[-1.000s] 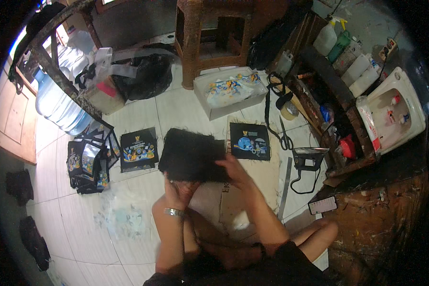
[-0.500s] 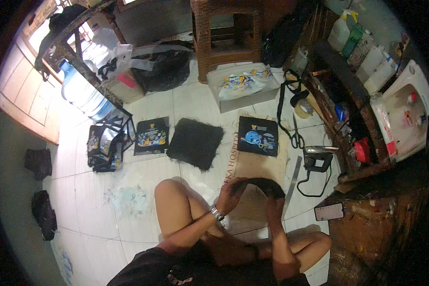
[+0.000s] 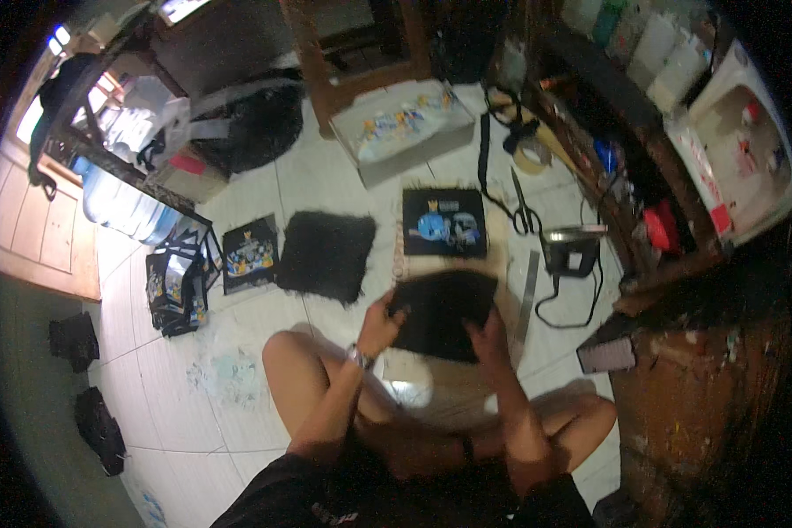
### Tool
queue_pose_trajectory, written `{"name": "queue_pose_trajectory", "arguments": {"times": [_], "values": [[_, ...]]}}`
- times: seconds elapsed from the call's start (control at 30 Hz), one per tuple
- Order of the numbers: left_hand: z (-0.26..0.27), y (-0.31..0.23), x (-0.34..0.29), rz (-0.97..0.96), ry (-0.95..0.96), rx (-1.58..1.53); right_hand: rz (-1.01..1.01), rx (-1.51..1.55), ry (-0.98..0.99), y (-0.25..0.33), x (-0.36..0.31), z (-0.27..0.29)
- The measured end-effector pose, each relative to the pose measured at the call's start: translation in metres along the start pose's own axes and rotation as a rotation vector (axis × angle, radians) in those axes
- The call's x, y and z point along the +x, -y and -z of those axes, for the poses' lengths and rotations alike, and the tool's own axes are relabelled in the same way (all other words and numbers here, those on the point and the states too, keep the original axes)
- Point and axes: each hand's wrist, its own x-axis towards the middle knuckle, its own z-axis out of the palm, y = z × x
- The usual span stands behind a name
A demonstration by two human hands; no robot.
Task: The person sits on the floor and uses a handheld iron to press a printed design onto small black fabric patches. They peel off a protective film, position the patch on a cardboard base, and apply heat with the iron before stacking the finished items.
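A black cloth piece (image 3: 442,312) is stretched between my two hands above a tan printed sheet (image 3: 431,374). My left hand (image 3: 382,326), with a metal watch at its wrist, grips the left edge. At the opposite edge my right hand (image 3: 491,339) pinches the cloth, thumb on top. Just beyond it a black printed square (image 3: 444,222) with a blue picture lies flat on the same sheet. To the left are a frayed black cloth square (image 3: 327,255) and another printed black piece (image 3: 250,253). A pile of printed black pieces (image 3: 178,286) lies farther left.
Right of the sheet are an iron (image 3: 570,253) with its cord, scissors (image 3: 523,207), a metal ruler (image 3: 529,295) and a tape roll (image 3: 531,158). A white box (image 3: 405,145) of printed pieces stands at the back. A phone (image 3: 609,355) rests on the wooden cabinet (image 3: 686,396) at right.
The black cloth was arched up between my hands. Now it is spread flatter and lies farther forward, close to the printed square. The view has shifted too.
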Motion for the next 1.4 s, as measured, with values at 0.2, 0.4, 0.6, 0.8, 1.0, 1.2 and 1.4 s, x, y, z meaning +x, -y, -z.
{"name": "queue_pose_trajectory", "arguments": {"times": [0.2,0.4,0.6,0.8,1.0,1.2,1.4], "values": [[0.003,0.022,0.004,0.298,-0.010,0.264,-0.022,-0.223,-0.097,-0.012,-0.004,0.006],[0.004,0.044,-0.008,0.097,-0.059,0.239,-0.013,-0.297,-0.143,-0.013,-0.001,0.011],[0.008,0.039,-0.014,0.099,-0.060,0.338,-0.112,-0.256,0.000,0.001,0.008,0.010],[0.040,0.007,-0.037,-0.055,-0.107,0.295,0.080,-0.372,-0.125,-0.040,0.014,0.024],[0.251,0.087,-0.173,0.083,-0.999,0.743,0.099,-0.300,-0.149,0.051,-0.018,0.031],[0.360,0.184,-0.238,1.151,-1.100,0.532,0.088,-0.137,-0.012,0.033,-0.026,0.015],[0.341,0.185,-0.227,0.763,-1.046,0.636,0.157,-0.103,0.017,0.042,-0.042,-0.009]]}}
